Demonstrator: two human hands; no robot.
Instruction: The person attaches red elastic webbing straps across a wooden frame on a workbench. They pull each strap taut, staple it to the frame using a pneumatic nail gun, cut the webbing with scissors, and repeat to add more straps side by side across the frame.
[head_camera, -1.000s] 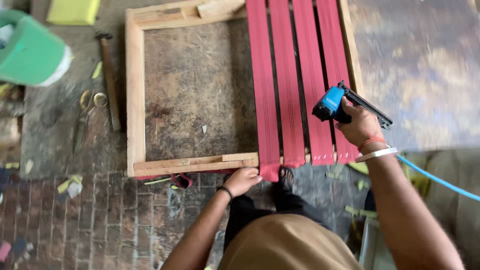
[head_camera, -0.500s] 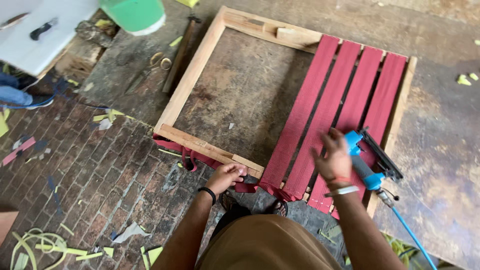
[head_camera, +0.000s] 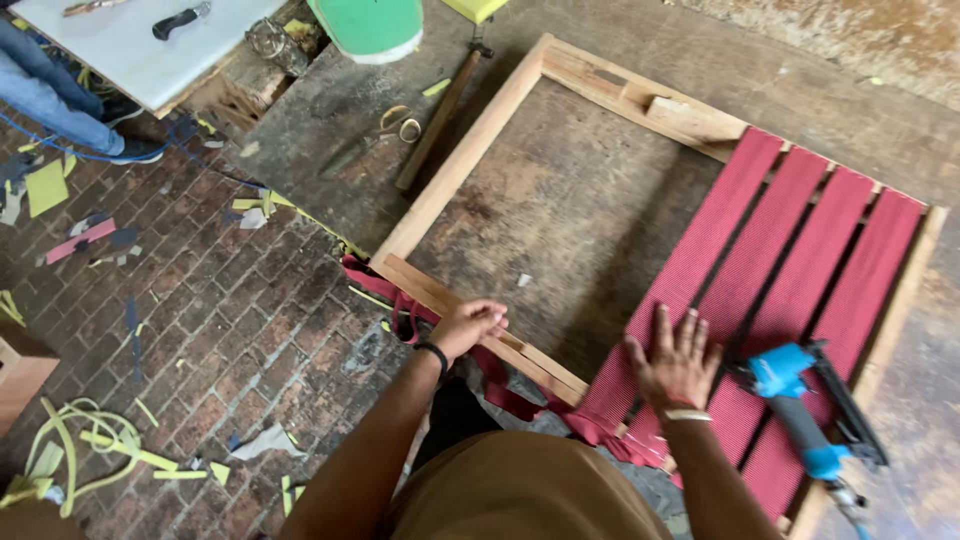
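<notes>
Four red straps (head_camera: 770, 260) across wood frame (head_camera: 470, 165) at 3 o'clock; rest bare. Left hand (head_camera: 468, 325) gripping rail, right hand (head_camera: 676, 362) flat, fingers spread wide.

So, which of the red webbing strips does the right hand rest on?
The right hand lies flat on the leftmost red strip, the one bordering the open part of the wooden frame; the other three lie nearer the blue staple gun.

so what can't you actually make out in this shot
- Head view: near ends of the red straps are hidden by the person's torso and right hand.
- Stapler: its hose runs off the bottom edge.
- Left hand covers the spot on the frame rail it touches; what is under the fingers cannot be told.
- A bystander's legs are cut off by the left edge.
- Small tools on the white board are too small to identify.
</notes>
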